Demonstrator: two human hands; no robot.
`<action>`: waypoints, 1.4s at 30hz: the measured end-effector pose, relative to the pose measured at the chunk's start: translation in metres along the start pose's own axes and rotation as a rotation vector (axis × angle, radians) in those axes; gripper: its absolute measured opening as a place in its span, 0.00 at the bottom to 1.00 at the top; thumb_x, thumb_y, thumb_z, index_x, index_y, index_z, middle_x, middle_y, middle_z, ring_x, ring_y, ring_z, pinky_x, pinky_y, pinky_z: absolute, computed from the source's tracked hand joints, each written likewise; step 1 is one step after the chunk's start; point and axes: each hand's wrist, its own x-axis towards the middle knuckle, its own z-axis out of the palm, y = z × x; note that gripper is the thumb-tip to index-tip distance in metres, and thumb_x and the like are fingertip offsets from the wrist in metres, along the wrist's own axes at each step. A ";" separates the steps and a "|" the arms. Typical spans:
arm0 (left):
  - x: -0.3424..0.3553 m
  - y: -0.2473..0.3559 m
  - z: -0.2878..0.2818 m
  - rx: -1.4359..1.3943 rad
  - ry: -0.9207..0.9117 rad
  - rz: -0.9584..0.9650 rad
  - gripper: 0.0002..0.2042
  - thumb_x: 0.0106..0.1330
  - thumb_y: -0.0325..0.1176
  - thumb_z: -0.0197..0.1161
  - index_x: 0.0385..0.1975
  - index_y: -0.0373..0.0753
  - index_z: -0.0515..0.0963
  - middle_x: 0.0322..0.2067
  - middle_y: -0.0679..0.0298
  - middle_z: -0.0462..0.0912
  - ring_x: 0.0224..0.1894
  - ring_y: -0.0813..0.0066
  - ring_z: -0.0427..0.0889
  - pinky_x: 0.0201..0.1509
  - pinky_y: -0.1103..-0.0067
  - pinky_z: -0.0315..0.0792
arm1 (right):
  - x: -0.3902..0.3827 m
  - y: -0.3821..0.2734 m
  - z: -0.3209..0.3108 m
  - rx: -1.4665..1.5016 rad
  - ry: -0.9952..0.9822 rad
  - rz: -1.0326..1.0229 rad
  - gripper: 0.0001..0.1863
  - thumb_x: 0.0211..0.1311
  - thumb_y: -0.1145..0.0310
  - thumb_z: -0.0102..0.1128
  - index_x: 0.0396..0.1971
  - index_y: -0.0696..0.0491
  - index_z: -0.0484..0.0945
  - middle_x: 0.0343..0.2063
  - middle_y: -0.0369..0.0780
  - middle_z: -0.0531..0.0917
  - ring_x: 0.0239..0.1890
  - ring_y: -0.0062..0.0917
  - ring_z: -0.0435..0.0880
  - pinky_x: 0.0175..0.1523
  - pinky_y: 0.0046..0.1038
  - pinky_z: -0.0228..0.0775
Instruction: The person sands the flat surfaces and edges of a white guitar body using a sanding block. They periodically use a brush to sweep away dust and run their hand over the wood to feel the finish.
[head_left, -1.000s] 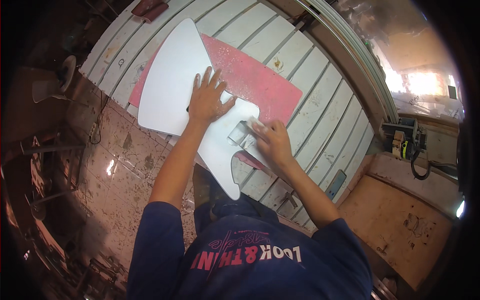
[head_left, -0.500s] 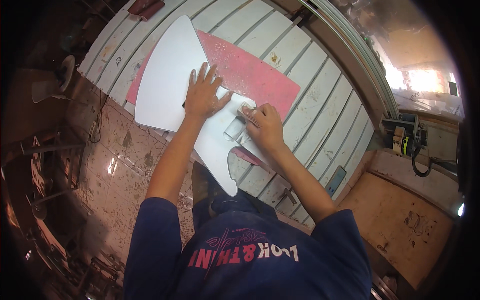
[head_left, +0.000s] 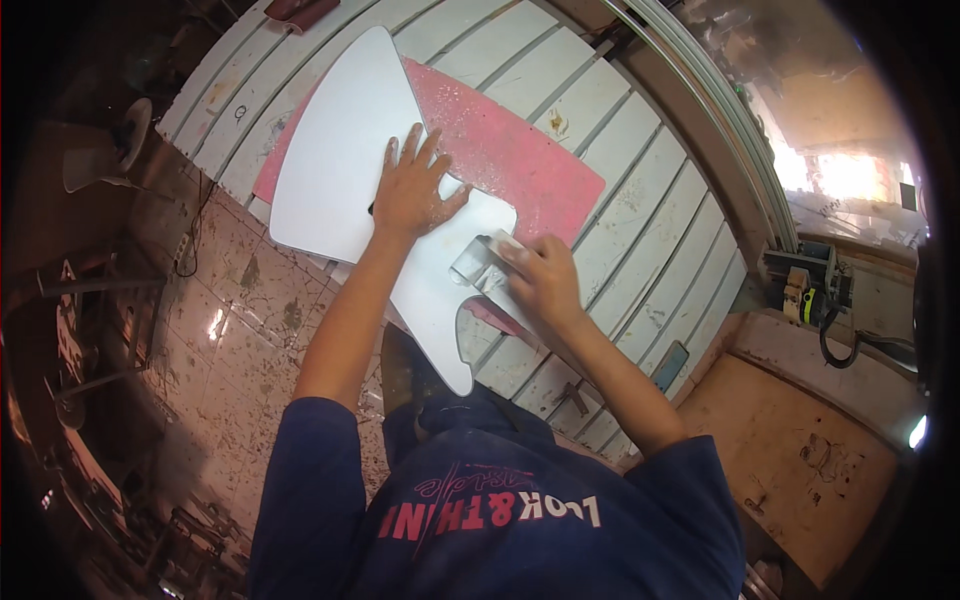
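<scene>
A white, angular electric guitar body (head_left: 335,150) lies flat on a pink sheet (head_left: 515,145), its pointed horn reaching toward me. A rectangular recess (head_left: 472,260) with a greyish inside is cut into its right part. Fingers spread, my left hand (head_left: 412,195) rests flat on the middle of the body. My right hand (head_left: 550,280) is closed around a small pale sanding block (head_left: 503,240) at the body's right edge, beside the recess. Motion blurs that hand slightly, and its fingers cover part of the block.
Under the sheet is a white slatted table (head_left: 645,200) with dark grooves and dust. A phone (head_left: 670,365) and a small metal piece (head_left: 576,398) lie near its right edge. A metal rail and machine (head_left: 805,285) stand at the right, near a brown board (head_left: 800,450).
My right hand has moved a little toward me and to the right with the sanding block, along the edge of the guitar body. My left hand stays on the body.
</scene>
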 end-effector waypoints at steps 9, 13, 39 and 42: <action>-0.001 0.001 0.000 -0.018 0.044 0.019 0.28 0.69 0.57 0.63 0.56 0.40 0.84 0.74 0.53 0.69 0.80 0.48 0.58 0.82 0.48 0.50 | 0.006 -0.006 0.002 -0.099 0.074 -0.083 0.24 0.52 0.75 0.70 0.52 0.42 0.87 0.34 0.41 0.76 0.39 0.39 0.77 0.45 0.42 0.71; -0.012 -0.003 0.005 -0.014 0.052 0.016 0.26 0.69 0.56 0.63 0.56 0.40 0.84 0.74 0.52 0.68 0.80 0.47 0.58 0.81 0.47 0.51 | 0.007 -0.010 0.005 -0.063 0.043 -0.081 0.24 0.51 0.75 0.69 0.52 0.44 0.87 0.34 0.42 0.76 0.39 0.39 0.78 0.44 0.42 0.70; -0.001 0.048 0.033 -0.004 -0.245 0.101 0.40 0.57 0.75 0.64 0.59 0.49 0.83 0.62 0.62 0.82 0.70 0.58 0.72 0.80 0.37 0.41 | -0.206 0.017 -0.043 0.032 0.812 0.545 0.29 0.55 0.80 0.70 0.60 0.59 0.79 0.49 0.47 0.83 0.55 0.36 0.84 0.63 0.35 0.75; -0.004 0.066 0.019 0.095 -0.178 0.129 0.33 0.65 0.71 0.61 0.56 0.50 0.85 0.59 0.66 0.85 0.69 0.59 0.73 0.79 0.36 0.41 | -0.215 0.022 -0.038 0.081 0.860 0.690 0.30 0.57 0.80 0.68 0.63 0.63 0.77 0.58 0.49 0.81 0.60 0.36 0.81 0.68 0.35 0.70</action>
